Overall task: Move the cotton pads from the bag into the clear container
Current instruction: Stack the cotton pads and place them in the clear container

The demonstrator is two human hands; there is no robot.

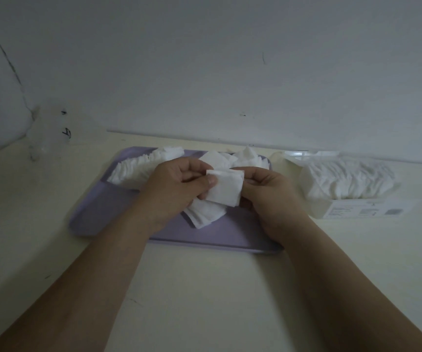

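Observation:
Both hands meet over a purple tray (98,214). My left hand (172,189) pinches a small stack of square white cotton pads (226,189) with its thumb on top, and my right hand (268,191) grips the stack's right edge. A fanned bundle of pads (205,214) hangs below the left hand. A long row of pads (133,168) lies along the tray's far left, and loose pads (248,156) lie at its far right. At the right, a clear container (352,196) holds a packed row of pads (349,176). An empty clear plastic bag (47,130) stands at the far left.
The cream table (205,288) meets a white wall (205,72) just behind the tray. The container carries a printed label (367,212) on its near side. My forearms cross the near part of the table.

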